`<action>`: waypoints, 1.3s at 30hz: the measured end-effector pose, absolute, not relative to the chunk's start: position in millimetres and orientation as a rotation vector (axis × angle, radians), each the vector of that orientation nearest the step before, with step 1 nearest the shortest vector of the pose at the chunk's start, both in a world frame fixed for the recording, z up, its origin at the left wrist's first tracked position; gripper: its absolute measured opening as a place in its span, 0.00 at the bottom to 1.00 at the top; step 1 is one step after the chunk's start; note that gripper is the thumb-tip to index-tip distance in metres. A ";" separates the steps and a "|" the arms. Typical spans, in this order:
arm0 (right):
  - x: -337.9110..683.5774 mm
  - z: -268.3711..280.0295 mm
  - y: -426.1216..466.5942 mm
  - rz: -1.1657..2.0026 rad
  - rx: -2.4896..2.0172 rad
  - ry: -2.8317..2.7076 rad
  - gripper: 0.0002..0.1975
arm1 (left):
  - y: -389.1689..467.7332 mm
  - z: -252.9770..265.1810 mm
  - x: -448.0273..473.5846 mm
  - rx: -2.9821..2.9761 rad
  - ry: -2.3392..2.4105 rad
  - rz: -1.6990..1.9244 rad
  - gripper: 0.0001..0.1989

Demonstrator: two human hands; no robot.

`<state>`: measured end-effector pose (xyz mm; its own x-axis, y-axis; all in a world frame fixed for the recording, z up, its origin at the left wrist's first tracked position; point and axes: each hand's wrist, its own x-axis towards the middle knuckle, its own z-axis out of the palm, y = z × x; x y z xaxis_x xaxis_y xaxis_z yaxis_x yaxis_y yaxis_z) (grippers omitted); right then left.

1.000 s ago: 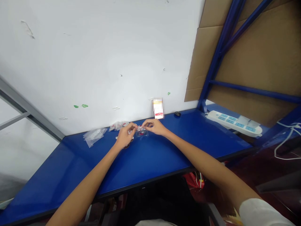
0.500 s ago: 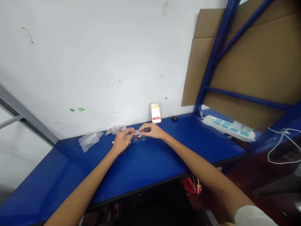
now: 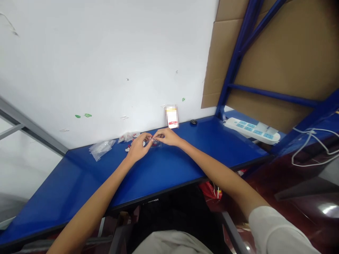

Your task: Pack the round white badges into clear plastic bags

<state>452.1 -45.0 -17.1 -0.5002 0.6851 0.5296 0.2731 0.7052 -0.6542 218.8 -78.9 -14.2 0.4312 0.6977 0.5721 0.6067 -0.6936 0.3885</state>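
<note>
A small clear plastic bag (image 3: pixel 158 144) with something shiny and reddish in it is at the fingertips of both hands, just above the blue table. My left hand (image 3: pixel 139 147) pinches its top edge with thumb and forefinger. From the other side, my right hand (image 3: pixel 169 137) pinches the same edge, its fingertips nearly meeting the left ones. The fingers partly cover the bag, so its contents are hard to make out. Small white-and-red packets (image 3: pixel 128 137) lie behind my left hand, and a few small white and red pieces (image 3: pixel 128 148) show beside it.
Flat clear plastic bags (image 3: pixel 102 149) are spread on the blue table (image 3: pixel 79 183) at the left. A lit phone (image 3: pixel 172 118) leans on the wall at the back. Right of it lie a small black object (image 3: pixel 193 122) and a white power strip (image 3: pixel 251 130) by the blue frame.
The view has tipped downward, so the table sits higher and more of my lap shows. Both hands stay pinched close together at the bag, with small finger shifts.
</note>
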 end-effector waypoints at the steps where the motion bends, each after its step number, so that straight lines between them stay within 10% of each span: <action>1: 452.5 -15.3 -46.2 0.633 -0.720 -2.090 0.08 | -78.2 -12.8 218.7 2.551 1.175 1.100 0.12; 39: 470.5 -41.9 -21.0 0.449 -0.950 -2.135 0.17 | 58.8 23.6 192.6 2.718 1.313 0.983 0.13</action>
<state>470.5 -21.0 -41.9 -0.4490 0.7475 0.4895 0.4873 0.6641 -0.5670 192.6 58.8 23.6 0.4660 0.6978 0.5440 0.7185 -0.6573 0.2275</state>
